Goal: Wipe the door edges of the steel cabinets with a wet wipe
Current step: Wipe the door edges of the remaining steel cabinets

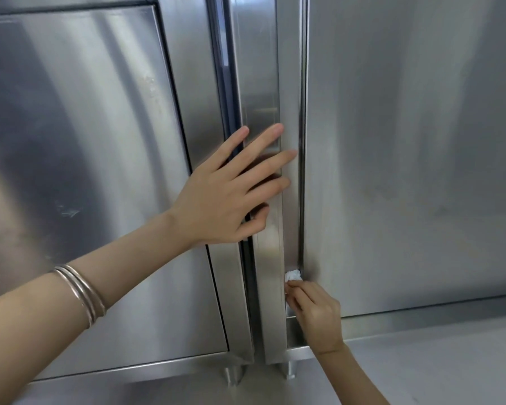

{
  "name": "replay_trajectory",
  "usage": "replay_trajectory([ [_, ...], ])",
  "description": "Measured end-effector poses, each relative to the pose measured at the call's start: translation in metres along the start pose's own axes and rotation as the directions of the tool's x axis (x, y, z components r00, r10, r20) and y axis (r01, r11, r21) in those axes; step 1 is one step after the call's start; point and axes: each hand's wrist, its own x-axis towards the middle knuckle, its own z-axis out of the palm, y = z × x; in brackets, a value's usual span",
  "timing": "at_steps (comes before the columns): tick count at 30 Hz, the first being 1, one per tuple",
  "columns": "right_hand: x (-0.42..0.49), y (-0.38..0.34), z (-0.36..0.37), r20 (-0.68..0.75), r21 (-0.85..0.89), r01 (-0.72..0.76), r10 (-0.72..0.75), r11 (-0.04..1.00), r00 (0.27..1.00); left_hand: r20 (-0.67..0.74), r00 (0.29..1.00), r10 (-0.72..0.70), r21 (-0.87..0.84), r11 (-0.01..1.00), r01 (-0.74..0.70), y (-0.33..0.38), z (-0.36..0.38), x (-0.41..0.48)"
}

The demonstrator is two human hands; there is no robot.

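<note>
Two hands show in the head view, both on the steel cabinets. Your left hand (225, 194) lies flat, its fingers (263, 141) straight and spread. The tips press on the upright strip (262, 83) between the left door (85, 141) and the right door (406, 141), and the hand holds nothing. Three thin metal bangles (81, 293) ring that wrist.

At 5 o'clock from it, your right hand (316, 314) has its fingers (301, 287) curled tight, pinching a small crumpled white wet wipe (292, 275). The wipe sits at 12 o'clock of that hand. It is pressed into the dark seam (302, 200) along the right door's left edge, low down near the door's bottom corner.

Only a white wad shows above your fingertips; the rest of the wipe is hidden in your grip. Both forearms run out of frame at 7 and 5 o'clock, and the door tops are cut off at 12 o'clock. Two short cabinet legs (232, 372) show at 6 o'clock, blurred.
</note>
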Motion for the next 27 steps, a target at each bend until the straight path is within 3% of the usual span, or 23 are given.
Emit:
replay_trajectory([
  [6,-0.040,-0.005,0.009,0.294,-0.026,-0.123,0.125,0.992,0.948,-0.017,1.000,0.010,-0.005,1.000,-0.010,0.001,0.002,0.000],
  [11,-0.022,-0.017,-0.005,0.405,-0.048,-0.282,0.276,0.958,0.872,0.000,1.000,0.012,-0.039,0.999,-0.012,0.000,0.000,-0.001],
  [16,0.000,-0.015,-0.058,0.269,0.129,-0.543,0.497,0.830,0.825,0.088,0.996,-0.006,-0.079,0.997,0.014,0.004,-0.013,0.000],
  [19,0.042,-0.007,-0.116,0.140,0.122,-0.469,0.453,0.875,0.881,0.062,0.997,-0.042,-0.123,0.991,0.050,0.009,-0.018,0.019],
  [22,0.081,0.010,-0.191,0.146,0.025,-0.383,0.375,0.923,0.915,0.028,0.994,-0.105,-0.190,0.976,0.108,0.013,-0.016,0.076],
  [27,0.140,0.038,-0.322,0.064,-0.124,-0.493,0.503,0.861,0.862,-0.031,0.987,-0.156,-0.373,0.918,0.134,0.027,-0.024,0.195],
])
